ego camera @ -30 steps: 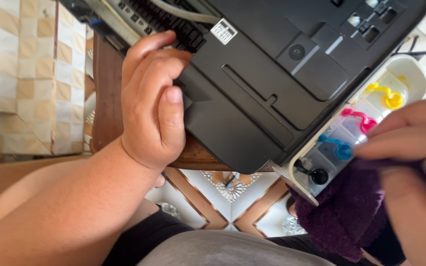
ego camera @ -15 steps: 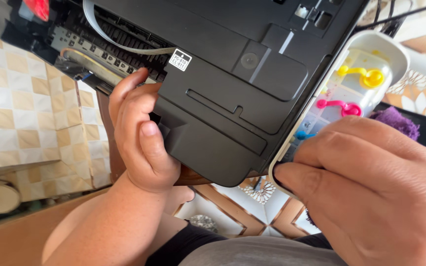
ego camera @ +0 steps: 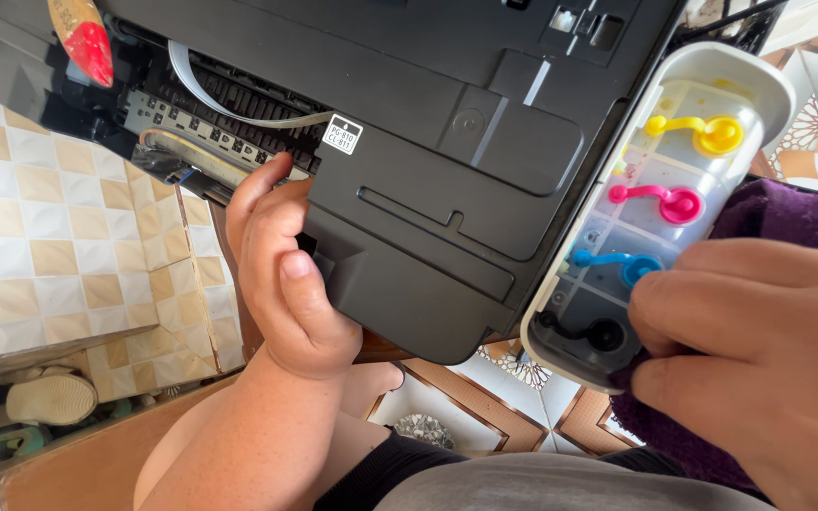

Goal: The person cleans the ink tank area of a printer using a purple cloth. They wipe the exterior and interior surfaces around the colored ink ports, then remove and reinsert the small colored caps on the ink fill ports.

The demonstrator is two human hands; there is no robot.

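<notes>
A black printer (ego camera: 447,142) lies opened in front of me, its inner rail and flat white ribbon cable showing at the upper left. My left hand (ego camera: 286,274) grips the printer's near left corner, thumb on top. On the printer's right side sits a white ink tank unit (ego camera: 660,203) with yellow, magenta, cyan and black plugs. My right hand (ego camera: 759,364) holds a purple cloth (ego camera: 788,222) bunched against the tank's near end, by the black plug.
A brown wooden surface edge (ego camera: 381,345) shows under the printer. Beige checkered tiles (ego camera: 49,237) cover the left side. A shoe (ego camera: 49,397) lies on the floor at lower left. Patterned floor tiles (ego camera: 485,397) appear below. A red-tipped object (ego camera: 82,43) sits at top left.
My right hand has pulled back to the right, uncovering the cyan and black plugs, and the purple cloth shows again beside the tank. The view shifted slightly; my left hand keeps its grip.
</notes>
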